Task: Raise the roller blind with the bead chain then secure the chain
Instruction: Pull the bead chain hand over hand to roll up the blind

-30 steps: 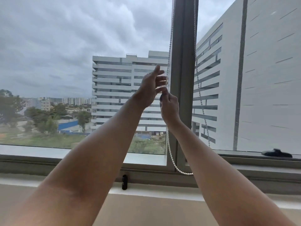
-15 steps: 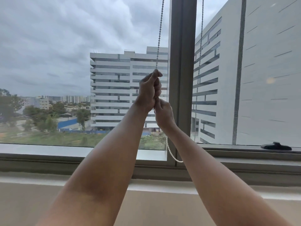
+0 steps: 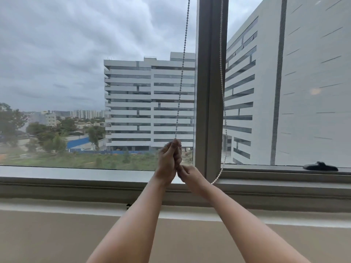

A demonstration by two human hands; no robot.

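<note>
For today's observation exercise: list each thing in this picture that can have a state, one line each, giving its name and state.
bead chain: front strand taut, held at its lower end; back strand slack, looping low
left hand: closed around the chain
right hand: pinching the chain just below the left hand
window handle: lying flat
roller blind: out of view

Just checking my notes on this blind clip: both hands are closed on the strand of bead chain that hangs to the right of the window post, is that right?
Not quite. In the head view the left hand and right hand are closed on the bead chain strand to the left of the window post, not the right. The right-side strand hangs free.
</note>
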